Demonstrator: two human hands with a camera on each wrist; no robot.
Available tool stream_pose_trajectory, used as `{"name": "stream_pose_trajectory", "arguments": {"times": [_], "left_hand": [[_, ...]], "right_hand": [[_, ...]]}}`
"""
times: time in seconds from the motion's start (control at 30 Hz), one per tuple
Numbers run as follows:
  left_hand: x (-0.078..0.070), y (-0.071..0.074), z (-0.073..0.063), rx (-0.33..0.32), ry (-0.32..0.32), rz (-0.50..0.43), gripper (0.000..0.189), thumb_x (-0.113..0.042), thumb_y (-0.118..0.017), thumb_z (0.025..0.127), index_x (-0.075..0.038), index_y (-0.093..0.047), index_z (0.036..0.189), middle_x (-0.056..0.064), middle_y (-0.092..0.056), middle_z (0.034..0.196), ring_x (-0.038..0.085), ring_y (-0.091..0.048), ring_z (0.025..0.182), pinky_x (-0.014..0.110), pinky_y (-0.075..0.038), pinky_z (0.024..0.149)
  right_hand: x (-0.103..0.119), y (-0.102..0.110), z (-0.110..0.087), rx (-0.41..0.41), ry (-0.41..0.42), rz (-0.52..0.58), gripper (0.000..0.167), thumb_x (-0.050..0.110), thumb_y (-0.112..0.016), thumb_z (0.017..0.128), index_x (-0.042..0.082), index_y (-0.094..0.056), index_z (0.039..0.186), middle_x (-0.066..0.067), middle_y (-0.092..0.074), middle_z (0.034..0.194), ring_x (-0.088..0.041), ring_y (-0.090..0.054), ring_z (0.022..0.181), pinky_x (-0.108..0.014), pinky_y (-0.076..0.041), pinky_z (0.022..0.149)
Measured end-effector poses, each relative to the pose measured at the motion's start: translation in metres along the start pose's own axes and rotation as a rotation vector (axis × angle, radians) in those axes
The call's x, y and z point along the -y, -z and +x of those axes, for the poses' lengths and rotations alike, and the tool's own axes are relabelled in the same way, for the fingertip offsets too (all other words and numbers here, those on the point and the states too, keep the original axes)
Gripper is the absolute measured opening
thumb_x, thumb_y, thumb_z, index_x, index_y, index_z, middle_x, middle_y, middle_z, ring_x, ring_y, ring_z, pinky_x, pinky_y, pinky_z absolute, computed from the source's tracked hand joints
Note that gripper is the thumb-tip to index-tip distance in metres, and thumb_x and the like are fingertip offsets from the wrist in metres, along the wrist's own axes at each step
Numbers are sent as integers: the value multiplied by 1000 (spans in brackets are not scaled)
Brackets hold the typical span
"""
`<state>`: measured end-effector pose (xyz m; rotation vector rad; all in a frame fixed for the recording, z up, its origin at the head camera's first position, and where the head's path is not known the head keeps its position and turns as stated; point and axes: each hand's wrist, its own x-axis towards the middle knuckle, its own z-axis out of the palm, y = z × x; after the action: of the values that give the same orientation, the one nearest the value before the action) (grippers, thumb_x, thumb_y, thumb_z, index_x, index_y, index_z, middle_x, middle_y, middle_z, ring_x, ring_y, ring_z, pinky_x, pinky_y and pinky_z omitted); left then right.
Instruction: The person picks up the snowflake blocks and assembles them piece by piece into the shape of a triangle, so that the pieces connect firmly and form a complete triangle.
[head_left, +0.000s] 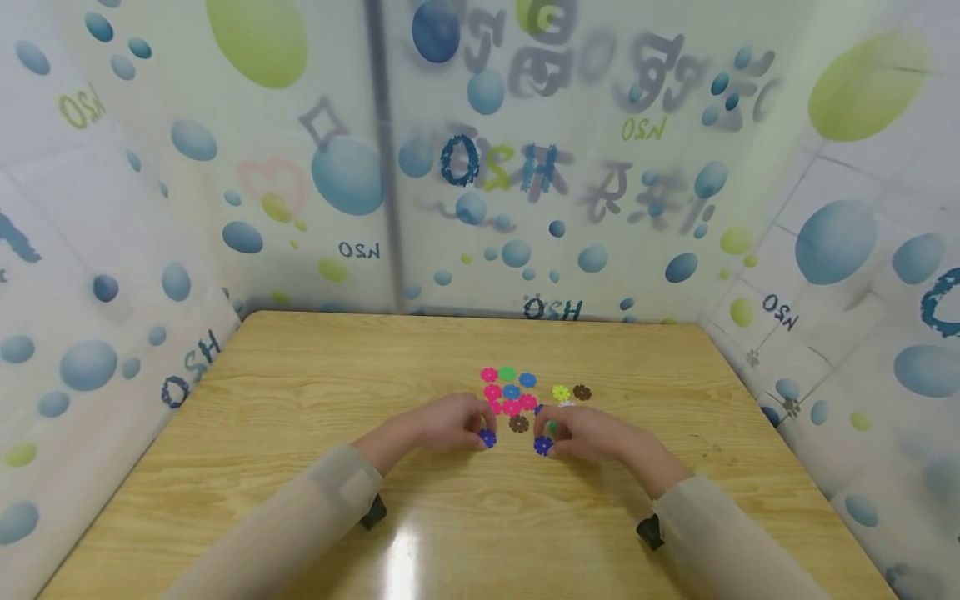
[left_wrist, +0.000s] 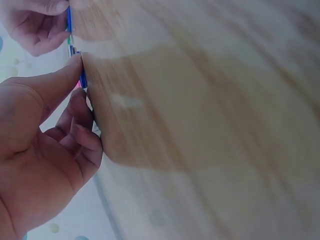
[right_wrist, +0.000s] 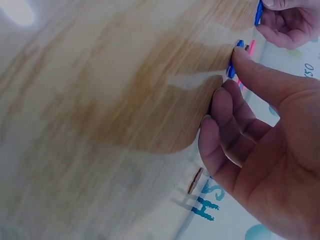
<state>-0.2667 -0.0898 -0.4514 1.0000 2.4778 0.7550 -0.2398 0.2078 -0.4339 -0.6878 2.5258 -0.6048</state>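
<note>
My left hand (head_left: 453, 423) pinches a dark blue notched disc (head_left: 487, 439) between thumb and fingers, low over the table. Opposite it, my right hand (head_left: 588, 433) pinches a second dark blue notched disc (head_left: 543, 447). A gap separates the two discs. Seen edge-on in the left wrist view, the left disc (left_wrist: 83, 75) is at the thumb tip. The right wrist view shows the right disc (right_wrist: 232, 62) likewise. Just beyond both hands lie pink discs (head_left: 512, 408), a brown disc (head_left: 519, 424) and a green disc (head_left: 552, 427), which my right hand partly hides.
Farther back are a light green disc (head_left: 507, 373), blue discs (head_left: 527, 380), a yellow disc (head_left: 561, 392) and another brown disc (head_left: 582, 392). The wooden table (head_left: 337, 367) meets printed curtains (head_left: 300, 250) at its back and sides.
</note>
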Motion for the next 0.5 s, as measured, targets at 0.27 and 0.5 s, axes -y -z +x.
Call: {"name": "stream_pose_trajectory", "arguments": {"times": [0.27,0.5], "left_hand": [[-5,0,-2,-10,40,-26,18,-13,-82,99,-16,-73,115,1,-67,112,16,-62,109,41,-55,102],[-5,0,-4,-22,14,-52,20,-8,-84,95,-13,-72,111,-1,-71,107,17,-66,105,39,-56,99]], "right_hand": [[8,-2,-6,14,30,1,21,10,-74,105,26,-68,116,3,-68,96,-16,-59,86,-38,-51,80],[8,-6,-8,-37,83,-36,23,6,-75,102,17,-68,121,1,-67,103,-13,-61,92,-38,-55,84]]}}
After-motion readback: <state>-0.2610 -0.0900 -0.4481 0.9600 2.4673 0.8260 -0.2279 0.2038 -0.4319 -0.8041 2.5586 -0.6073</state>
